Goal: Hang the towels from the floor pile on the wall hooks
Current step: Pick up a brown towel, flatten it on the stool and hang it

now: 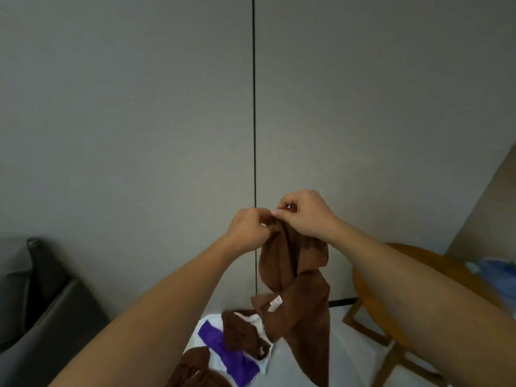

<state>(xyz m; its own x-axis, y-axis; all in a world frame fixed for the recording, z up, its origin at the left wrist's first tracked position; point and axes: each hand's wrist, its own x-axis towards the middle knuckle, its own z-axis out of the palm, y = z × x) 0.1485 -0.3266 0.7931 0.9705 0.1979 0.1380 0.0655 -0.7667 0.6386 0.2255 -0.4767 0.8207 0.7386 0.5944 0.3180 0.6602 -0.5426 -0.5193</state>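
Two hands pinch one brown towel (293,275) by its top edge, left hand (248,229) and right hand (304,213) touching, likely hunting a hanging point. Below this grip lies the floor pile (237,342); no hook shows.

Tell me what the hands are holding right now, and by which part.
Both hands, left hand and right hand, pinch the top edge of a brown towel; the rest hangs down above the floor pile.
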